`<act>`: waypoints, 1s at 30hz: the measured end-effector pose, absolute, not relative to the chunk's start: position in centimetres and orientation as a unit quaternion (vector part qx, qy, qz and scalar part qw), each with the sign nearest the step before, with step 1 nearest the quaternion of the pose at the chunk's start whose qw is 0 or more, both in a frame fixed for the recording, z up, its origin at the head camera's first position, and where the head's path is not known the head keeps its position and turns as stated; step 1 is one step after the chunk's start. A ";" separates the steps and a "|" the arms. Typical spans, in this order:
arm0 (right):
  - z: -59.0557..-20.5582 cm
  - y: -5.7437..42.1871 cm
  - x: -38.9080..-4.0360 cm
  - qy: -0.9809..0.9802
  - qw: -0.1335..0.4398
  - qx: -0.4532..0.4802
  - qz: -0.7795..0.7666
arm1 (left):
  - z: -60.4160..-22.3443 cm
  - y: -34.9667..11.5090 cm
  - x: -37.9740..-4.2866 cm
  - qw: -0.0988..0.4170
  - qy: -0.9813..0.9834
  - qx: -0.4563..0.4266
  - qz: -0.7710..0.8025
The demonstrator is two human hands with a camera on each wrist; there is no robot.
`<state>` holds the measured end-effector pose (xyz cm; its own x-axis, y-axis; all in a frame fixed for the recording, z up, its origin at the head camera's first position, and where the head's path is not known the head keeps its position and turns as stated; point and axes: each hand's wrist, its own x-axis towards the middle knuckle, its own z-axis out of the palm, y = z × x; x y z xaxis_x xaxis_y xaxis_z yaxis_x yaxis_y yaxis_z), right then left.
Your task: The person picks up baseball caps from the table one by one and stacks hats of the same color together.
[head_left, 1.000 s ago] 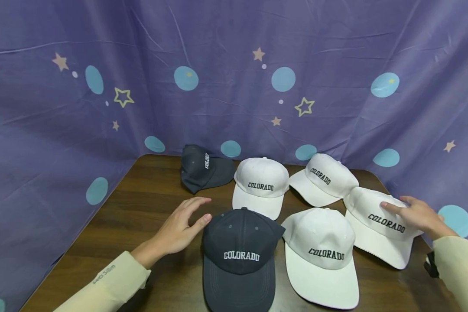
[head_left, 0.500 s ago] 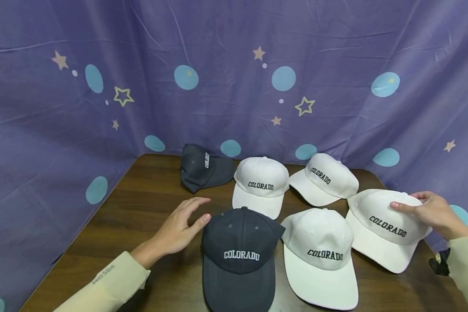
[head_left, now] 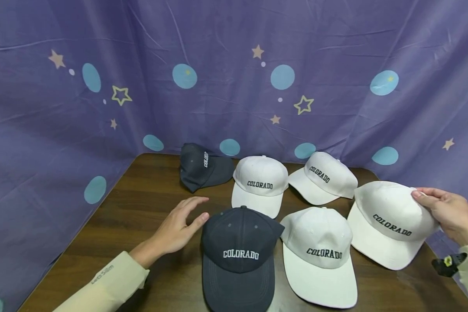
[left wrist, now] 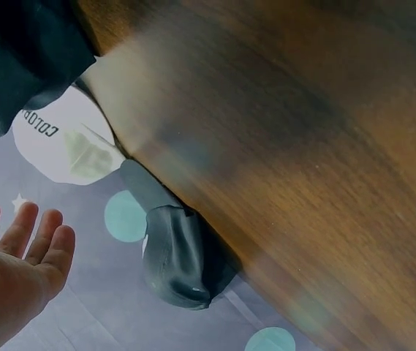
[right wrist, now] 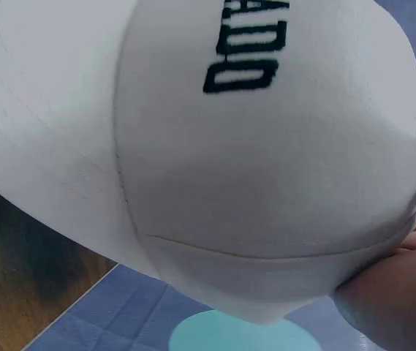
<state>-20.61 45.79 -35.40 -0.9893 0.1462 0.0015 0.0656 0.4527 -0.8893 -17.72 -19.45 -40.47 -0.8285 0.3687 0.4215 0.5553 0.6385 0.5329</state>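
At the right edge of the table my right hand point(head_left: 450, 212) pinches the crown of a white cap point(head_left: 391, 225) lettered COLORADO. In the right wrist view this white cap point(right wrist: 266, 168) fills most of the picture, with part of the hand at its far right. My left hand point(head_left: 177, 227) has its fingers spread, just beside the crown of a dark grey cap point(head_left: 239, 247) at the front, and holds nothing. The left wrist view shows the left hand point(left wrist: 21, 274) with its fingers apart. Right of the dark cap lies another white cap point(head_left: 320, 255).
Along the back of the wooden table point(head_left: 140, 195) lie a second dark cap point(head_left: 203, 167), turned sideways, a white cap point(head_left: 260, 184) facing front, and a tilted white cap point(head_left: 323, 177). A purple curtain point(head_left: 234, 65) with stars and dots hangs behind the table.
My right hand has moved right, drawing the white cap up and a little rightward; its thumb has shifted from the crown's front toward its rear edge. The left hand has stayed still.
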 end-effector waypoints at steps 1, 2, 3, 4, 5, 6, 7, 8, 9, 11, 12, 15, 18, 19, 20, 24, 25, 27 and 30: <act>-35.2 45.7 -20.5 -0.848 0.042 -0.059 0.525 | -40.5 -19.5 -17.7 0.139 -0.894 -0.259 -0.338; -35.1 45.5 -20.4 -0.846 0.047 -0.056 0.528 | -40.4 -19.5 -17.7 0.140 -0.894 -0.259 -0.339; -34.9 45.4 -20.3 -0.845 0.053 -0.053 0.530 | -40.4 -19.5 -17.7 0.141 -0.893 -0.260 -0.340; -34.7 45.3 -20.2 -0.844 0.059 -0.051 0.530 | -40.5 -19.5 -17.7 0.142 -0.892 -0.260 -0.341; -34.6 45.1 -20.1 -0.845 0.067 -0.049 0.529 | -40.5 -19.6 -17.7 0.142 -0.893 -0.258 -0.341; -34.4 44.9 -20.1 -0.846 0.077 -0.049 0.525 | -40.5 -19.6 -17.7 0.142 -0.893 -0.257 -0.341; -34.3 44.8 -20.1 -0.847 0.088 -0.050 0.522 | -40.5 -19.6 -17.7 0.141 -0.893 -0.256 -0.343; -34.2 44.6 -20.0 -0.847 0.096 -0.051 0.521 | -40.6 -19.7 -17.7 0.140 -0.893 -0.256 -0.343; -34.0 44.5 -20.0 -0.847 0.104 -0.055 0.518 | -40.6 -19.7 -17.7 0.139 -0.893 -0.257 -0.343; -33.8 44.2 -19.9 -0.849 0.120 -0.063 0.511 | -40.7 -19.8 -17.8 0.138 -0.893 -0.256 -0.343; -33.7 44.1 -19.8 -0.849 0.127 -0.065 0.509 | -40.8 -19.9 -17.8 0.137 -0.893 -0.257 -0.343; -33.4 43.9 -19.5 -0.844 0.145 -0.051 0.514 | -40.9 -19.9 -17.8 0.139 -0.892 -0.261 -0.342; -32.8 44.1 -19.1 -0.832 0.165 -0.028 0.529 | -40.8 -19.9 -17.8 0.145 -0.890 -0.266 -0.340; -32.6 44.1 -19.0 -0.825 0.169 -0.022 0.539 | -40.8 -19.9 -17.8 0.147 -0.890 -0.268 -0.338; -32.4 44.2 -18.9 -0.822 0.171 -0.019 0.543 | -40.8 -19.9 -17.8 0.148 -0.890 -0.270 -0.337; -31.7 44.3 -18.5 -0.796 0.164 0.007 0.583 | -40.8 -20.0 -17.7 0.147 -0.890 -0.274 -0.334; -31.5 44.4 -18.4 -0.791 0.159 0.014 0.591 | -40.8 -20.0 -17.7 0.146 -0.890 -0.276 -0.333; -31.3 44.3 -18.1 -0.773 0.150 0.035 0.616 | -40.8 -19.9 -17.7 0.145 -0.889 -0.277 -0.334; -30.9 43.8 -17.8 -0.743 0.138 0.063 0.652 | -40.8 -19.8 -17.6 0.147 -0.888 -0.279 -0.334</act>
